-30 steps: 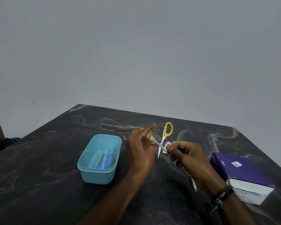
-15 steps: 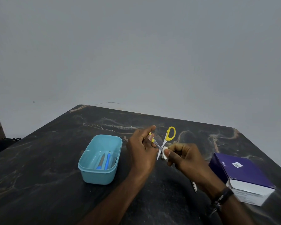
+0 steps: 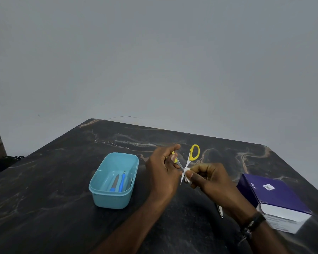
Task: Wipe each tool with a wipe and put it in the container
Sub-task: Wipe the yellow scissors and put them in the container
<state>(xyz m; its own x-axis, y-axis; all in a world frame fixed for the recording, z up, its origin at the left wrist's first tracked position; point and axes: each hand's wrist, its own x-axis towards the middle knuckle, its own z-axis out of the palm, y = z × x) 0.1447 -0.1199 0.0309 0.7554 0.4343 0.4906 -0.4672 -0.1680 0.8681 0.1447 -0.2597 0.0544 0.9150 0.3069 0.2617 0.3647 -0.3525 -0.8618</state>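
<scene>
Under the right hand [image 3: 212, 179], wipe [image 3: 187, 174] mostly hidden, pinched; left hand [image 3: 163, 169] gripping opened scissors [image 3: 188, 162]

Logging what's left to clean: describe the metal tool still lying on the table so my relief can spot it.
On the dark marbled table, look between the teal container and the purple box. The thin silver tool lies flat beneath the right hand's wrist, the only unheld, uncontained tool.
</scene>
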